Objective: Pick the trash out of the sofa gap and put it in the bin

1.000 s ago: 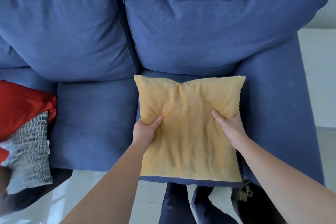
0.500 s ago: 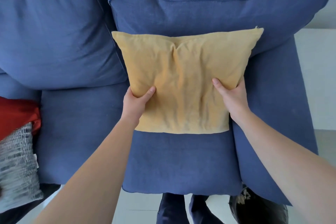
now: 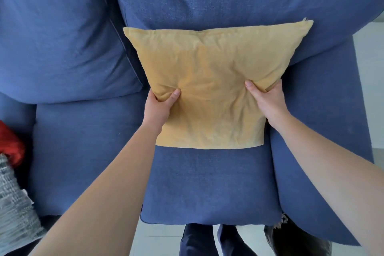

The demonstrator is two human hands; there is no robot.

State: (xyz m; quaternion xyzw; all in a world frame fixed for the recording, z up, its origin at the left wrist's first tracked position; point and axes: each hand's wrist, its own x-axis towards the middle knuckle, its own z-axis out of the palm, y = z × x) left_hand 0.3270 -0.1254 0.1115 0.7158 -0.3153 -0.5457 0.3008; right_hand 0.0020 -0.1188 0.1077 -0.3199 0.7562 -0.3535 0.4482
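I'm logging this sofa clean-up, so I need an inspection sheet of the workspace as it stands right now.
Surface: blue sofa, seat cushions bare apart from the pillow.
Job's things: no trash seen; dark bin bag on the floor at the sofa's right front corner.
Clutter: yellow pillow propped against the right back cushion; red cloth and grey woven pillow at the left edge.
Hands: left hand and right hand both grip the yellow pillow's sides.
Cables: nothing seen.
Surroundings: pale floor; the person's dark trouser legs below the seat.

A blue sofa (image 3: 207,183) carries a yellow cushion (image 3: 209,81) leaning on its backrest.
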